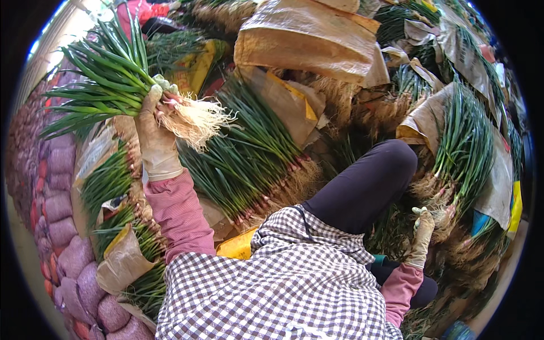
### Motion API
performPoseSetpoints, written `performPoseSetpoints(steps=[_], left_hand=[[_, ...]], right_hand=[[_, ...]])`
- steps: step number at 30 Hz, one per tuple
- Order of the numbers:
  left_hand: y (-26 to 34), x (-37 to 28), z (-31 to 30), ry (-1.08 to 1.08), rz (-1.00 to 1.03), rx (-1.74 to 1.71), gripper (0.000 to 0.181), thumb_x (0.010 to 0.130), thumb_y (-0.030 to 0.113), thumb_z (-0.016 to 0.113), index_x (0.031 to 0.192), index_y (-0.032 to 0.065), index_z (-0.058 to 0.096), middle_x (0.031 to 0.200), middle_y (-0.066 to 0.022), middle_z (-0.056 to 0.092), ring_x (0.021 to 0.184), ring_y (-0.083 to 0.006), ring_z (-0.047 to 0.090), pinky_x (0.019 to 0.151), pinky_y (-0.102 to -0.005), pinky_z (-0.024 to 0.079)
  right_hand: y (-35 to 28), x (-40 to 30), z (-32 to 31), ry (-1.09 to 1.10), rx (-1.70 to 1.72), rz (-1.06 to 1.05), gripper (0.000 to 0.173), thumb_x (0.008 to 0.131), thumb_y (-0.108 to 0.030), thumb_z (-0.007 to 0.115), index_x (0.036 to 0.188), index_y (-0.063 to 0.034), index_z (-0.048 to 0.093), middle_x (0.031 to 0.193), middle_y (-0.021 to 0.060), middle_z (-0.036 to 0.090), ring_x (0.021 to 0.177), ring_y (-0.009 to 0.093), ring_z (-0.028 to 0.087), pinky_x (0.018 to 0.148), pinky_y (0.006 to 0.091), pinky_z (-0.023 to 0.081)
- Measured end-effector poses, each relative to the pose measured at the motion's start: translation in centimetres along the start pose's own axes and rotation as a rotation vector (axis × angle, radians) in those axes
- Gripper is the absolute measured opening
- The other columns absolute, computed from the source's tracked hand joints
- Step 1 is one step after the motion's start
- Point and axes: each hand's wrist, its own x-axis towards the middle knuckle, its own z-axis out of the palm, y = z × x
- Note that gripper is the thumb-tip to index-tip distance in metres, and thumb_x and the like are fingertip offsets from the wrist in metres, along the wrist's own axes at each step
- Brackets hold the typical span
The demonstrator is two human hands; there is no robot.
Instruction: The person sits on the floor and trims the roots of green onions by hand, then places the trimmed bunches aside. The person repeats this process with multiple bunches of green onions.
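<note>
My gloved left hand [151, 114] is raised at the upper left and grips a bunch of green onions [112, 80]. Its long green leaves fan to the left, and the pale stringy roots [199, 119] hang out on the right. Low at the right, my gloved right hand [422, 238] is beside the roots of another green onion bunch [461, 140]. Its fingers are bent and partly hidden, so I cannot tell whether it touches those roots. Between my hands, a wide row of green onions [246, 170] lies with its roots towards my lap.
Stacked purple mesh sacks [63, 199] line the left side. Brown woven sacking [304, 42] covers bundles ahead. More green onions [106, 174] lie at the left with sacking [123, 257]. My bent knee [395, 157] rises between the heaps. A person in red [136, 15] is partly visible at the top left.
</note>
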Motion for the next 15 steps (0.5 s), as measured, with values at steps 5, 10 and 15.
performPoseSetpoints(steps=[5,10,15], left_hand=[[-2.7,-4.5,-4.0,0.123,-0.028,0.108,0.023,0.088,0.012,0.065,0.104,-0.0023,0.06,0.077,-0.009,0.064,0.066,-0.0158,0.061,0.079,-0.0327,0.054],[-4.6,-7.2,-8.0,0.105,-0.102,0.083,0.02,0.088,0.013,0.064,0.102,-0.0006,0.059,0.077,-0.0073,0.063,0.064,-0.0138,0.06,0.061,-0.0309,0.056],[-9.9,-18.8,-15.9,0.366,-0.595,0.388,0.028,0.083,0.031,0.07,0.092,0.0061,0.06,0.073,-0.0041,0.06,0.063,-0.0148,0.058,0.064,-0.0307,0.054]], right_hand=[[-0.5,0.0,1.4,-0.061,-0.114,0.023,0.033,0.1,-0.032,0.053,0.098,-0.0054,0.073,0.058,-0.0095,0.043,0.047,0.002,0.032,0.045,0.0198,0.024],[0.6,-0.4,0.6,0.059,-0.21,0.074,0.036,0.1,-0.034,0.052,0.097,-0.0065,0.074,0.06,-0.0087,0.041,0.053,0.004,0.034,0.051,0.021,0.028],[1.4,0.1,1.1,-0.042,-0.341,0.05,0.038,0.1,-0.037,0.05,0.097,-0.007,0.074,0.06,-0.0085,0.041,0.053,0.004,0.035,0.05,0.0213,0.028]])
